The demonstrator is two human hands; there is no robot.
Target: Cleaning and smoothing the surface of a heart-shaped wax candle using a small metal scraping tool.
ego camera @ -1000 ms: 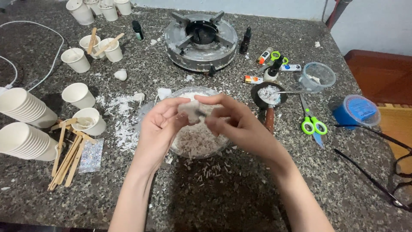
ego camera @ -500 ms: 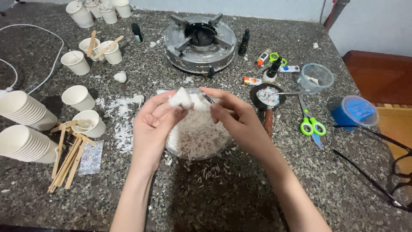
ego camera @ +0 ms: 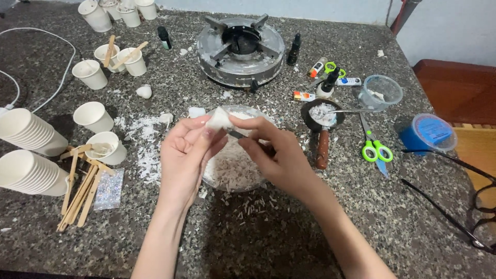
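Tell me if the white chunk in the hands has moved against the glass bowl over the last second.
Yes. The white chunk, gripped by the left hand, has shifted left, from above the middle of the glass bowl to over its left rim.

On my feed the speckled stone desk (ego camera: 289, 243) carries a round metal gas burner (ego camera: 241, 49) at the far edge, with small dropper bottles (ego camera: 294, 48) and green-handled scissors (ego camera: 375, 146) to its right. I see stacks of white paper cups (ego camera: 28, 132) at the left edge, single cups (ego camera: 93, 117) near them, and a bundle of wooden sticks (ego camera: 80, 188) just beside a glittery sheet (ego camera: 109, 189). A blue-lidded tub (ego camera: 428, 133) and black spectacles (ego camera: 467, 206) lie far right.
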